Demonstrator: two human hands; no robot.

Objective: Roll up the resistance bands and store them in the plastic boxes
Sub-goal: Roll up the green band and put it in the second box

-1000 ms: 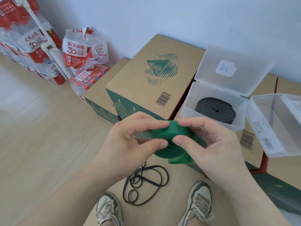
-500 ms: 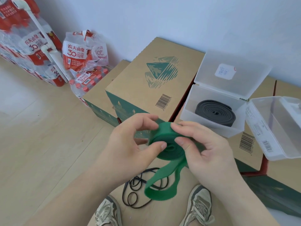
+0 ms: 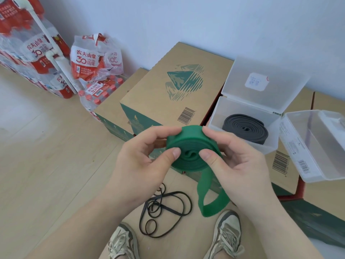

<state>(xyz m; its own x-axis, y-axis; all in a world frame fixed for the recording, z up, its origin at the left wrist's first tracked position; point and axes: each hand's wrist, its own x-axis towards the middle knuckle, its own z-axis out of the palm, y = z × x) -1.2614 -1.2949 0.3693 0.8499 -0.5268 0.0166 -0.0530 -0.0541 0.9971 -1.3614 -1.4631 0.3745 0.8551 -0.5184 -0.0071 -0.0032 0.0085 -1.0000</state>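
Note:
A green resistance band [image 3: 190, 146] is wound into a flat coil, held in front of me above the floor. My left hand [image 3: 145, 165] pinches its left side and my right hand [image 3: 237, 161] its right side, thumbs on the coil's face. A short loop of the band's loose end hangs below. A rolled black band [image 3: 245, 128] lies inside an open clear plastic box [image 3: 240, 101] whose lid stands up. A second clear plastic box [image 3: 315, 144] sits open and empty to its right.
Both boxes rest on cardboard cartons [image 3: 168, 94] along the white wall. Thin black rubber bands [image 3: 166, 212] lie tangled on the wooden floor by my shoes [image 3: 123, 242]. Packs of bottled water [image 3: 93, 68] and a white pipe [image 3: 46, 45] stand at the left.
The hanging green tail swung from the lower left to the lower right of the coil. The coil is held a little higher, with both thumbs now on its face.

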